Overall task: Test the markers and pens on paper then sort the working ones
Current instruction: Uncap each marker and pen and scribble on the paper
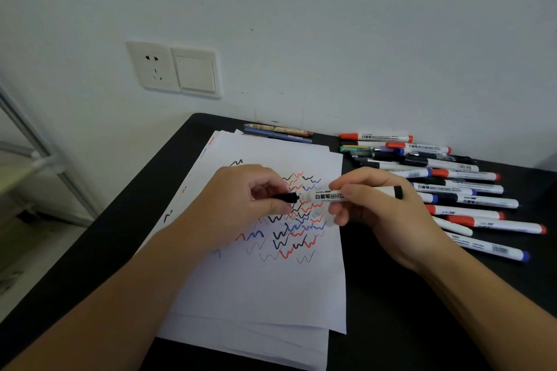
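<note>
Your forearms reach in over the paper on the bench. Above the scribbles, your left hand pinches the black cap; your right hand is curled round the whiteboard marker, the untested pile right of the paper. Misjudge the alignment and the tip may ink your fingers.

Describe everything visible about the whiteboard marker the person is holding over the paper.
The whiteboard marker has a white plastic-looking barrel with black printed lettering and a black band at its right end. It lies roughly level above the scribbled paper, touching neither it nor the table. The right hand grips the barrel with curled fingers; the left hand pinches the black cap at the marker's left end. Whether the cap is going on or coming off cannot be told.
</note>
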